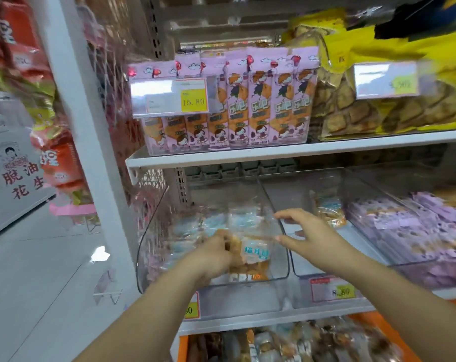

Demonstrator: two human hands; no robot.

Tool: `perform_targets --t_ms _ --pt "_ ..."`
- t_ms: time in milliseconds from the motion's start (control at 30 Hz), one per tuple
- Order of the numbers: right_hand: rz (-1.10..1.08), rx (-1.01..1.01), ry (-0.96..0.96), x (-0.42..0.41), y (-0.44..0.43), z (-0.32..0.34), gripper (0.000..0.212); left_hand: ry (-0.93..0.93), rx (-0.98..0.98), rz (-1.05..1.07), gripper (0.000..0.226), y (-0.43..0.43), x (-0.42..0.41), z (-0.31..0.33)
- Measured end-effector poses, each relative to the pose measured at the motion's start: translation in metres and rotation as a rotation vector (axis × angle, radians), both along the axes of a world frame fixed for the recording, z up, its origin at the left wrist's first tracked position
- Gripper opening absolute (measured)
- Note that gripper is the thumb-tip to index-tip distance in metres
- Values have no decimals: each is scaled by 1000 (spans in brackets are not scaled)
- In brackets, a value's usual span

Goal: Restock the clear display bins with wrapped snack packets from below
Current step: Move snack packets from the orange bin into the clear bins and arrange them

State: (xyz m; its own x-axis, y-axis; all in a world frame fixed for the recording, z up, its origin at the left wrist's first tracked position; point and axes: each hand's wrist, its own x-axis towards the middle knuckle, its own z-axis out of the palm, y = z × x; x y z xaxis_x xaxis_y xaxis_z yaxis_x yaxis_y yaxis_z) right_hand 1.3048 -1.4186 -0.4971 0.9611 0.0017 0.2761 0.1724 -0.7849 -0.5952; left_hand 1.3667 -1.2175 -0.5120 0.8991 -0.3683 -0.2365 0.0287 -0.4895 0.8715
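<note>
White shop shelves [247, 155] fill the view, with clear bins on two levels. The left hand [216, 253] reaches into the left bin [153, 231], and its fingers are curled round a snack packet [255, 253] with a blue label, near the front wall. Behind these fingers more such packets [237, 218] lie on the bin floor, blurred, and the space above them is free. The right hand [307, 231] hovers over the wall between this bin and the middle bin [300, 189], with its fingers spread and holding nothing. Beyond its fingertips a few packets [328, 210] lie at the back of the middle bin. Further right of the fingers, a third bin holds purple packets [404, 231]. Above both hands, pink packets [260, 100] stand upright in a bin. Below the wrists, wrapped snacks [300, 343] fill an orange shelf.
</note>
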Motion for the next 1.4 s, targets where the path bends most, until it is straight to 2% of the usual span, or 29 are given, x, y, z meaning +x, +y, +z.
perform_targets --t_ms 100,233,300,400,500,567,700,800,933,1033,1300,1400 --pt "44 121 21 1 -2 -6 31 55 161 -12 38 -9 16 -22" --pt "79 227 20 4 -6 -13 24 -26 394 -16 43 -18 27 -34" --pt "91 254 6 5 -8 -17 25 -87 412 0 66 -25 29 -35" --pt "100 304 -7 6 -9 -22 27 -131 334 -60 100 -29 28 -37" --pt "112 335 -15 7 -9 -25 26 -165 377 -117 116 -31 29 -35" --pt "114 345 -18 7 -9 -26 27 -192 441 -131 113 -32 30 -32" --pt "118 355 -19 4 -9 -27 30 -174 444 -164 105 -31 33 -28" --pt "118 348 -26 4 -9 -27 30 -260 506 -219 87 -29 28 -28" --pt "118 341 -30 4 -8 -26 31 -341 424 -142 71 -31 23 -31" --pt "117 333 -34 5 -9 -27 30 -351 379 -78 70 -36 26 -30" --pt "125 336 -41 4 -8 -28 28 -265 421 -129 70 -35 32 -24" --pt "128 333 -46 5 -8 -27 28 -307 392 -129 69 -33 29 -28"
